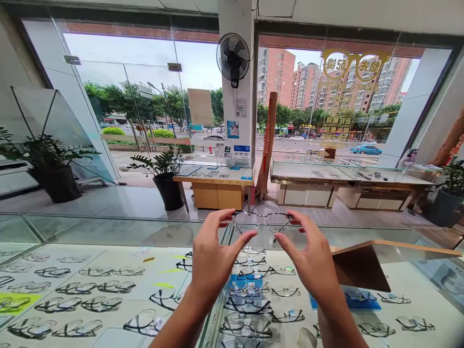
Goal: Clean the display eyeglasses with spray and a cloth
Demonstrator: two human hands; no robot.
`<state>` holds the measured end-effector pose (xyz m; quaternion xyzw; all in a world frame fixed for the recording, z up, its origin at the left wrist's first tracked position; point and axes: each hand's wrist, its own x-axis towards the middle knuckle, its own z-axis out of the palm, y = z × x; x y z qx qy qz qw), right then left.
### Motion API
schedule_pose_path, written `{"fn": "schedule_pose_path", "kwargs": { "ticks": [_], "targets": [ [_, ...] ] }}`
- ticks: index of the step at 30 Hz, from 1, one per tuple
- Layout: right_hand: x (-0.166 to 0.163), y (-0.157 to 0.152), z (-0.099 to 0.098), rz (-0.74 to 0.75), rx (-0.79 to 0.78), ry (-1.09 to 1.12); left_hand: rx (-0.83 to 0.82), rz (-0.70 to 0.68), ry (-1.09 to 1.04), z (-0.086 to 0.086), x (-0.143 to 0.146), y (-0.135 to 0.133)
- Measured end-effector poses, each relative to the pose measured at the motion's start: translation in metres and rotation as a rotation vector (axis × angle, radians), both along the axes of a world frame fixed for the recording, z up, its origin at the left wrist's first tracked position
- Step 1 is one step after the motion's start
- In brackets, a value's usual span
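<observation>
A: Where am I at? Quick status pls.

B: You've got the specs [262,216] up in midair over the glass counter [119,218], approx. level. Your L hand [213,256] pinches one end, your R hand [310,256] the other; can't tell if both thumbs touch.

A: Done vs. left?

B: Far as I can judge, one pair's out & in hand; it's not set down yet.

A: And the cases, w/ contents?

B: Your L bay [126,256] holds rows of frames [76,288], incl. some on a yellow-green card [31,298]. R bay [402,280] holds a column of eyeglasses [248,305] plus others, a few on blue cards [314,302]. Farther off, a black pot [168,191] holds a leafy plant [159,162].
</observation>
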<state>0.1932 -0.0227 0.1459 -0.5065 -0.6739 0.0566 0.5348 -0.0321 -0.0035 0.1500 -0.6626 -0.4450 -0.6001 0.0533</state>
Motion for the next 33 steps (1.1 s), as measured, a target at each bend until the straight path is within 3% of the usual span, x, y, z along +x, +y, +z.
{"fn": "schedule_pose_path", "kwargs": {
  "ticks": [19, 33],
  "targets": [
    [-0.0017, -0.0017, 0.0025, 0.034, 0.065, 0.031, -0.185, -0.024, -0.039, 0.0039, -0.0041, -0.0014],
    [-0.0001, -0.0026, 0.0037, 0.024, 0.018, 0.016, -0.143, -0.06, -0.045, 0.0034, -0.0036, -0.0012]
  ]
}}
